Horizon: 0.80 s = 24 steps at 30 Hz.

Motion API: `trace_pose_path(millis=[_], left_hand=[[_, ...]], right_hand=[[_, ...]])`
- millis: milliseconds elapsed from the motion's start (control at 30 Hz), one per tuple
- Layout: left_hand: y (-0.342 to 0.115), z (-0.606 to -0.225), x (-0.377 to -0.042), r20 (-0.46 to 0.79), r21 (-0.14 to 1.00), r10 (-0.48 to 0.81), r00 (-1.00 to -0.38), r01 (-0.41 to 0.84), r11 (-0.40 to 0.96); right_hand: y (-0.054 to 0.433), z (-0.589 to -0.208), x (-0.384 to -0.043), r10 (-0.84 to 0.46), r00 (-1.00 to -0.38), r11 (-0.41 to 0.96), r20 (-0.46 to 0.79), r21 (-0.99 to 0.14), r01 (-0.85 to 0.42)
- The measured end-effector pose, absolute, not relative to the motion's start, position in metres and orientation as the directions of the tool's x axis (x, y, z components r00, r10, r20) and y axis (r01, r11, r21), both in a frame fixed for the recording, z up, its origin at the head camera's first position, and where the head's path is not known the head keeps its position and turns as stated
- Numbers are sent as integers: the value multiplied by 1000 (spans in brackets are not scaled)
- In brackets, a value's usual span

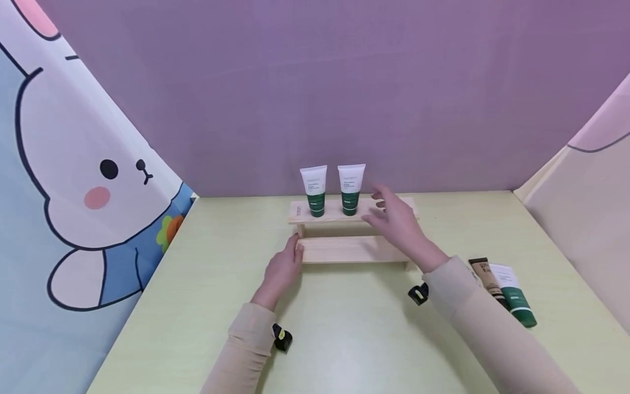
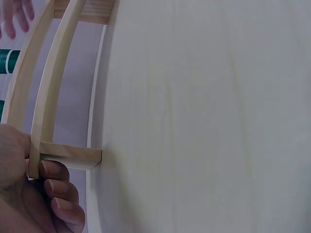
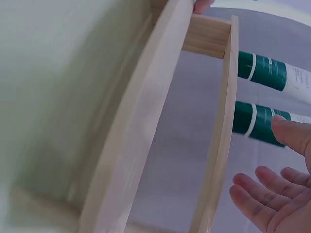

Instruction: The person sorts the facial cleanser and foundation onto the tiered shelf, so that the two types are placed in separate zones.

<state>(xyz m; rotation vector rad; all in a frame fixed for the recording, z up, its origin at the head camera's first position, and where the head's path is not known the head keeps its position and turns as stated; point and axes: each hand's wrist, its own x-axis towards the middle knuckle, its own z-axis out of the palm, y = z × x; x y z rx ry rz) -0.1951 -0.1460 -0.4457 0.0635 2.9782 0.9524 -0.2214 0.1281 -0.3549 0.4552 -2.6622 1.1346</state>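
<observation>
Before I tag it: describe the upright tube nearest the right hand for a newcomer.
On the table, find the two-tier wooden rack. On its upper shelf stands the white-and-green tube, right of its lookalike in the head view and nearer the right hand.

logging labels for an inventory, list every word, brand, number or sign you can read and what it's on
No text can be read with certainty.
Left standing tube: print too small to read.
Right standing tube: print too small to read.
Brown tube: larger characters, too blurred.
Lying green-and-white tube: print too blurred.
Wooden stand: dark marking too small to read.
</observation>
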Motion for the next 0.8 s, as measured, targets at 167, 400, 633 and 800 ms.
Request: trace_pose_path(millis=[167,400,633,800], left_hand=[[-146,-445,-196,-9,586,38,-999,25,810],[-146,-446,-197,-4,599,53,-999,40,800],[-147,-448,-199,3,599,57,-998,47,799],[-147,-447,-199,7,599,60,-998,52,799]], right_hand=[[154,-358,-203,-240,-906,721,349,-561,-407],[198,-367,-176,-248,-906,743,344,-532,-406],[242,-381,-150,-222,-904,768,364,-506,-392],[273,-392,-129,-192,-924,819,330,-464,-336]])
